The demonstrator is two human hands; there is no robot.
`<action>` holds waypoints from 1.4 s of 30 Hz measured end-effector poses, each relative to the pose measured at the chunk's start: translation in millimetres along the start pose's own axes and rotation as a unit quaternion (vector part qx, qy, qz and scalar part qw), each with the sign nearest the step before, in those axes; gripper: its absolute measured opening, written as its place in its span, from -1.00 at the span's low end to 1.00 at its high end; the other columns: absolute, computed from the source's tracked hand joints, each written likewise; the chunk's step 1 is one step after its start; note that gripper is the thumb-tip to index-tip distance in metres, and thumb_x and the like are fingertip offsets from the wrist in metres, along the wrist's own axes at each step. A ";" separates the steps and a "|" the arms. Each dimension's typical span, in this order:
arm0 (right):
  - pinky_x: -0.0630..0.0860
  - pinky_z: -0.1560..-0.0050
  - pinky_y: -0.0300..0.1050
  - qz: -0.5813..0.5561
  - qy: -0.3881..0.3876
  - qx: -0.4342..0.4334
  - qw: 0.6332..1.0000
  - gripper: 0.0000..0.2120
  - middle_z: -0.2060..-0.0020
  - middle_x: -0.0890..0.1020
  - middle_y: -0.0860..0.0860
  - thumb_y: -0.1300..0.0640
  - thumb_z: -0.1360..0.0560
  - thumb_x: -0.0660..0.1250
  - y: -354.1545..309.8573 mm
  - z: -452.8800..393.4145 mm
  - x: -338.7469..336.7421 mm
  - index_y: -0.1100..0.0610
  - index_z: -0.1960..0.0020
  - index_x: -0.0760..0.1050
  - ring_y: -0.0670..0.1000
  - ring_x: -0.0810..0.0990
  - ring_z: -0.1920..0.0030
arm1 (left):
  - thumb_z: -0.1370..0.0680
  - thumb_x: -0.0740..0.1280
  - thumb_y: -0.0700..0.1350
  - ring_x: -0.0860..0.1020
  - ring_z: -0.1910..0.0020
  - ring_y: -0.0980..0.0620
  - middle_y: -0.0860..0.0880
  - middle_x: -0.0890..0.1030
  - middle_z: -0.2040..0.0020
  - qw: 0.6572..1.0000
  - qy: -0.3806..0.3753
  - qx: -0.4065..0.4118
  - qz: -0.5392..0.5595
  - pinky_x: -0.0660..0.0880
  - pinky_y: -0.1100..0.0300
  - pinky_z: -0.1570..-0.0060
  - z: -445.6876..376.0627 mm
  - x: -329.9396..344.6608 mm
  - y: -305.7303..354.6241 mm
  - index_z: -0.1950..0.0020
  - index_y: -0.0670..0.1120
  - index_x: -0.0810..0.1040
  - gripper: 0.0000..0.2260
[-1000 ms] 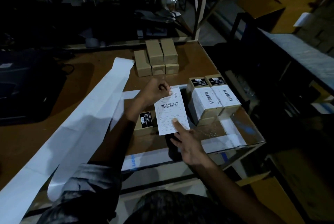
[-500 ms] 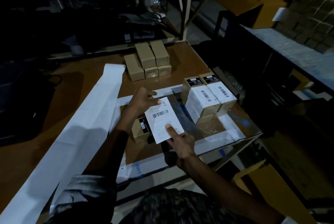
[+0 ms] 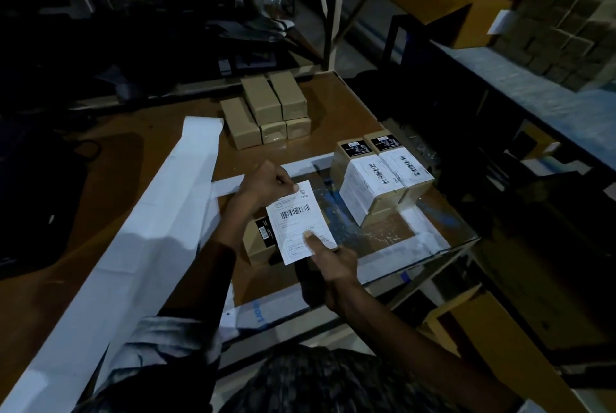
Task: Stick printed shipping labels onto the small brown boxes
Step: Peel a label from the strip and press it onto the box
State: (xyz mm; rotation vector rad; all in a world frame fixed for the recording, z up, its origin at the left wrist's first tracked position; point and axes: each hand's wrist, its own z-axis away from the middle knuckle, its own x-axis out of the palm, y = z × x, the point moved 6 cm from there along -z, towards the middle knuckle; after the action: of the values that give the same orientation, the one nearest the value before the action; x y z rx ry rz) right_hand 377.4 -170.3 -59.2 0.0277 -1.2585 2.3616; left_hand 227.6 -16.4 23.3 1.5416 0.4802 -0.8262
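A white shipping label (image 3: 300,221) with a barcode is held flat over a small brown box (image 3: 258,241) that has a black sticker on its top. My left hand (image 3: 266,181) pinches the label's far corner. My right hand (image 3: 328,257) pinches the label's near edge, thumb pressing on top. Two labelled brown boxes (image 3: 376,186) stand side by side to the right. Several plain brown boxes (image 3: 266,111) are stacked at the back of the table.
A long white strip of label backing paper (image 3: 156,219) runs diagonally across the brown table (image 3: 336,102) on the left. White tape lines frame the work spot. A shelf with many stacked boxes (image 3: 563,32) stands at the right, beyond a dark gap.
Both hands have kept hold of the label and brought it nearer over the small box. The camera view has shifted slightly.
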 end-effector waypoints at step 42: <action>0.65 0.10 0.01 -0.062 -0.009 0.044 0.997 -0.71 0.01 0.72 0.24 0.30 -0.44 0.53 -4.8 -9.8 -6.2 0.40 -0.10 0.58 0.14 0.72 0.16 | -0.43 0.57 -0.14 0.62 0.33 0.03 -0.05 0.68 0.32 0.991 -0.065 -0.096 0.074 0.44 0.17 0.29 -11.8 16.1 -15.4 0.24 -0.22 0.71 -0.84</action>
State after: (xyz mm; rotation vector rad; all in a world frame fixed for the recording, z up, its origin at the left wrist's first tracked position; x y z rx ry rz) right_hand 386.7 -162.7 -62.5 0.1520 -1.1267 2.3127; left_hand 229.8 -5.1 0.9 1.3207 0.3348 -0.7379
